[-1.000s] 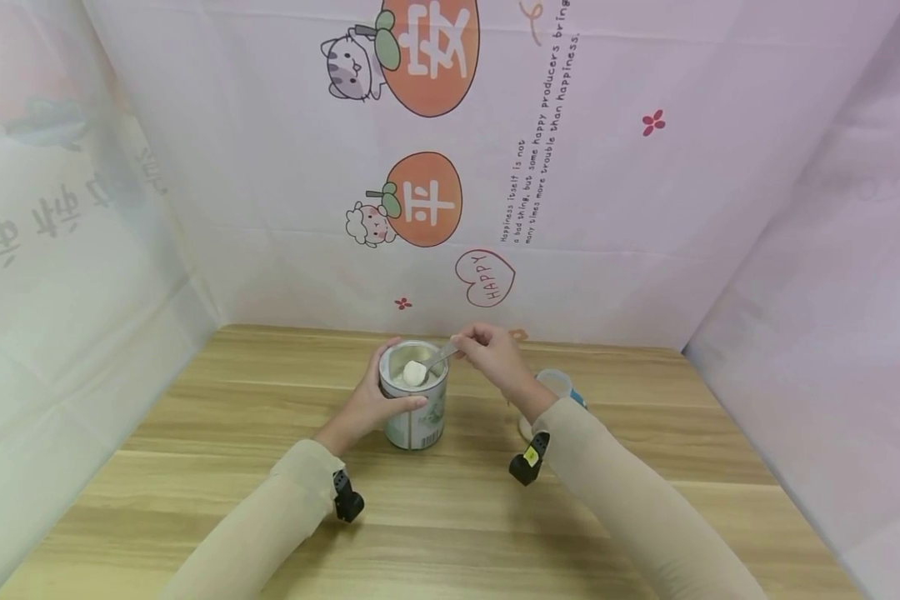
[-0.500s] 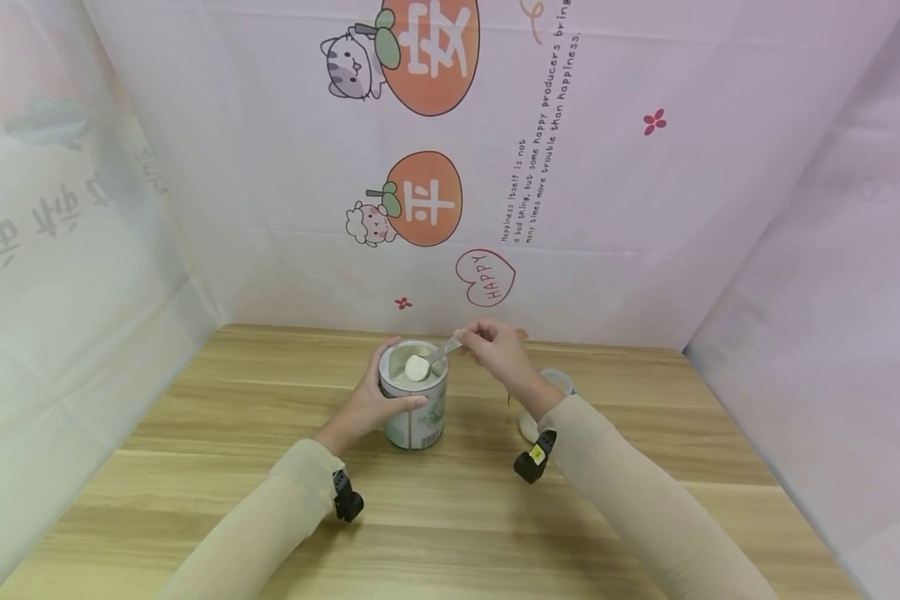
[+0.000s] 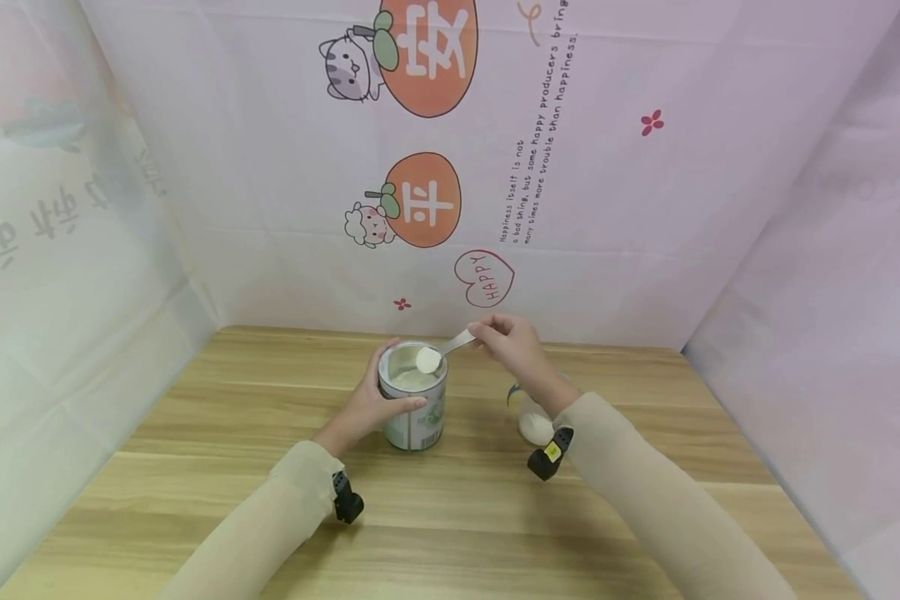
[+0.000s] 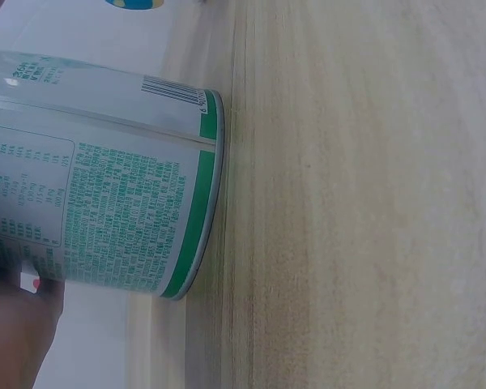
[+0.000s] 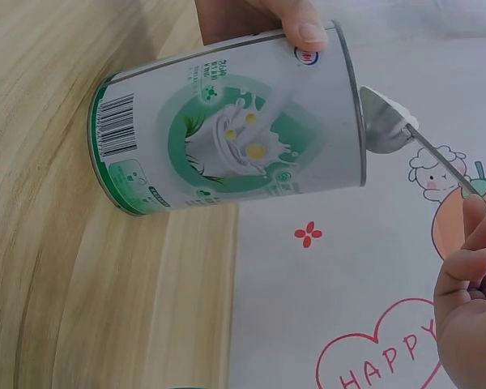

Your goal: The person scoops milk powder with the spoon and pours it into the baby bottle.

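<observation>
A white and green milk powder tin stands upright on the table, its top uncovered and pale powder visible inside. My left hand grips it from the left, thumb across the near side and fingers around the far side. My right hand pinches the handle of a metal spoon. That spoon bears a heap of white powder just above the tin's rim. In the right wrist view, the spoon's bowl is right at the mouth of the tin.
A clear container with white powder at its bottom stands to the tin's right, partly hidden by my right forearm. The wooden table ends at a printed cloth backdrop; cloth also hangs on both sides.
My right hand has moved right and slightly up, lifting the powder-filled spoon from inside the tin to its right rim. The left hand and tin stay in place.
</observation>
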Demonstrator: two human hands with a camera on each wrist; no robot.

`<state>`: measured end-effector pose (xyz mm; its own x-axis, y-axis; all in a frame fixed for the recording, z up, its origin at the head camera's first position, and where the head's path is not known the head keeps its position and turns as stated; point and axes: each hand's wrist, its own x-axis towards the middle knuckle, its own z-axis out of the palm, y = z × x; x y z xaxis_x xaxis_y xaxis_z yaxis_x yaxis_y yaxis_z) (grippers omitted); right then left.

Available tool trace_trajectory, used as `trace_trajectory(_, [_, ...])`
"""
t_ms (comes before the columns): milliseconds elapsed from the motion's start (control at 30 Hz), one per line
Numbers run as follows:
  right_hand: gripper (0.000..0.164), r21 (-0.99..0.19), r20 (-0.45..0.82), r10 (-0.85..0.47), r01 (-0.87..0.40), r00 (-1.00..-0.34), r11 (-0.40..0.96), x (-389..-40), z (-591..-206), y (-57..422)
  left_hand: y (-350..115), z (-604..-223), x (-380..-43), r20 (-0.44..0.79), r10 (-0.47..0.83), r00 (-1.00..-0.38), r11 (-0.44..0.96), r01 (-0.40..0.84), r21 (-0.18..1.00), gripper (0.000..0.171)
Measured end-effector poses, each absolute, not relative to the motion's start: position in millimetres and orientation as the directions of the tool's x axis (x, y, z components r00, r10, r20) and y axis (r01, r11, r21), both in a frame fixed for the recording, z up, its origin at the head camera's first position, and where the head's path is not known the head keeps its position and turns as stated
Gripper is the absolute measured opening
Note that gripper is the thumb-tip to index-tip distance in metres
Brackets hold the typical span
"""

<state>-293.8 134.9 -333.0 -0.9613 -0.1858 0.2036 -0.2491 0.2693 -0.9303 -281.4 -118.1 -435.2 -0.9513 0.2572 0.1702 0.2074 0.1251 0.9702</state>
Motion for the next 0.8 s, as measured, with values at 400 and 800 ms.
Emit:
trace_trajectory(400, [0.025,-0.944,0.197,-0.150,-0.228,-0.969,0.239,-291,-335,151,-117,-414,-266,0.131,0.280,-0.951,0.113,0.169,0.979,0.107])
trace_trajectory(800, [0.027,-0.947,0.182,-0.148,-0.214,-0.972,0.241,-291,-334,177,-117,-407,-261,0.154,0.288,-0.945,0.112,0.192,0.975,0.106])
